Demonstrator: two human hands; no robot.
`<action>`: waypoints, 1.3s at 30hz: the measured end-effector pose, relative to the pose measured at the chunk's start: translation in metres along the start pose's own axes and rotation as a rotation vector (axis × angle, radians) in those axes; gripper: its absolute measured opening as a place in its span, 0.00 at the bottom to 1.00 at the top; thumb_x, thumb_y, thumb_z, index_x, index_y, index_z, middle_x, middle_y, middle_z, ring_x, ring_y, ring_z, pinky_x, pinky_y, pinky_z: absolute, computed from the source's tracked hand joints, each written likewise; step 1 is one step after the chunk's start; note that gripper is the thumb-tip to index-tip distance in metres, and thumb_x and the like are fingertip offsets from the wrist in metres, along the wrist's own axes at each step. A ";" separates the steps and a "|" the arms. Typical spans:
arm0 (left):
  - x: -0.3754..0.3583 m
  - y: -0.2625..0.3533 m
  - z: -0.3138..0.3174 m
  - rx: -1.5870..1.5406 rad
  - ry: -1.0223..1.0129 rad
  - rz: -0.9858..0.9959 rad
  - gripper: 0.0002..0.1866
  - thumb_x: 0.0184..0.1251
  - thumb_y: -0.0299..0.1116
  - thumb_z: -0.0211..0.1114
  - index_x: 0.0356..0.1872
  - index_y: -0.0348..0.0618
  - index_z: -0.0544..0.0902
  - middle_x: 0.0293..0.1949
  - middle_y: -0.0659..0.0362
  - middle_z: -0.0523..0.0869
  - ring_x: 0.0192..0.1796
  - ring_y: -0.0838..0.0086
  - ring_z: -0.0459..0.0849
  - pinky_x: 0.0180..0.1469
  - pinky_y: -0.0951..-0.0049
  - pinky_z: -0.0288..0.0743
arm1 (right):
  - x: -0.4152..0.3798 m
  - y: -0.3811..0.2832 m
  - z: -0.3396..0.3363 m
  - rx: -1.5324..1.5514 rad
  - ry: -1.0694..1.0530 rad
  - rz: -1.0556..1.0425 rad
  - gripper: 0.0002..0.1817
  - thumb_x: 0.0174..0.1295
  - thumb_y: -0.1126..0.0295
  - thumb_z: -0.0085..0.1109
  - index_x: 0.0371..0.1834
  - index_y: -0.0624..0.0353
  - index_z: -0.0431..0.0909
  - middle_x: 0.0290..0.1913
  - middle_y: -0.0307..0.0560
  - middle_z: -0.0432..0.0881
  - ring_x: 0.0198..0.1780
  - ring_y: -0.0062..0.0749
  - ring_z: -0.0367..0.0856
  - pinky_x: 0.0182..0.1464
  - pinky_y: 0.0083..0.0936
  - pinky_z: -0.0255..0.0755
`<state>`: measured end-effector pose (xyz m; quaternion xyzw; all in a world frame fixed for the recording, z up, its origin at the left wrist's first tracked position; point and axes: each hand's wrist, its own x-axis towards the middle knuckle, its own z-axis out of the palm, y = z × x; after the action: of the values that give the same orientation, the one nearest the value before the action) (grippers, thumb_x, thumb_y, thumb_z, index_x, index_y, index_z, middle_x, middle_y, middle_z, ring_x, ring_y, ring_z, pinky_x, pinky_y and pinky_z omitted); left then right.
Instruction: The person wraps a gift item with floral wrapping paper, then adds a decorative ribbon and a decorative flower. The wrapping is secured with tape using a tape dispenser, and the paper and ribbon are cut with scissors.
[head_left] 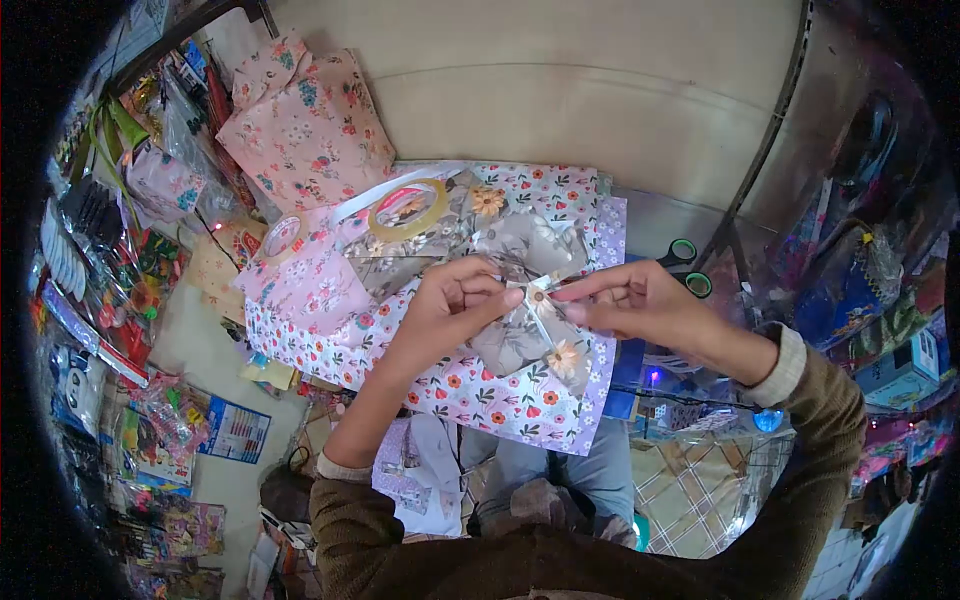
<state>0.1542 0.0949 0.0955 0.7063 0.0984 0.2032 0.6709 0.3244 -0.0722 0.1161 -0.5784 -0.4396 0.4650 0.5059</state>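
Observation:
A grey floral paper bow (528,245) lies on white sheets printed with red flowers (470,400). A white ribbon with a small flower sits at its pinched centre. My left hand (462,305) holds the bow's centre from the left, thumb pressed near the small flower. From the right, my right hand (640,305) pinches at the same centre with thumb and forefinger. The fingertips of both hands nearly meet. Whatever thin piece lies between the right fingertips is too small to make out fully.
A roll of yellowish tape (408,232) and a smaller tape roll (283,238) lie on the paper. Green-handled scissors (690,268) are at the right. A pink floral bag (310,130) stands at the back left. Packaged goods crowd both sides.

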 end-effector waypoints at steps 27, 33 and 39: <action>0.008 -0.017 -0.013 0.374 0.054 -0.004 0.07 0.62 0.27 0.67 0.35 0.34 0.80 0.29 0.67 0.82 0.31 0.90 0.76 0.31 0.85 0.68 | 0.025 -0.002 -0.076 -1.422 0.481 -0.211 0.11 0.55 0.67 0.61 0.22 0.64 0.77 0.32 0.55 0.80 0.35 0.52 0.78 0.38 0.39 0.72; 0.012 0.001 -0.017 0.613 -0.017 -0.059 0.08 0.62 0.27 0.67 0.31 0.31 0.79 0.25 0.67 0.79 0.28 0.90 0.74 0.27 0.84 0.67 | 0.024 -0.002 -0.074 -1.186 0.358 -0.595 0.13 0.57 0.69 0.60 0.41 0.64 0.75 0.41 0.55 0.79 0.42 0.49 0.79 0.46 0.37 0.72; 0.011 0.002 -0.012 0.666 -0.045 0.072 0.10 0.60 0.28 0.69 0.29 0.32 0.78 0.21 0.67 0.77 0.26 0.88 0.72 0.26 0.81 0.67 | 0.039 0.024 -0.057 -0.887 0.173 -0.787 0.22 0.55 0.72 0.62 0.54 0.64 0.72 0.45 0.57 0.79 0.49 0.49 0.78 0.52 0.37 0.71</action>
<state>0.1587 0.1101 0.0989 0.8941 0.1196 0.1678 0.3977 0.3889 -0.0461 0.0918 -0.5638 -0.7302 -0.0338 0.3845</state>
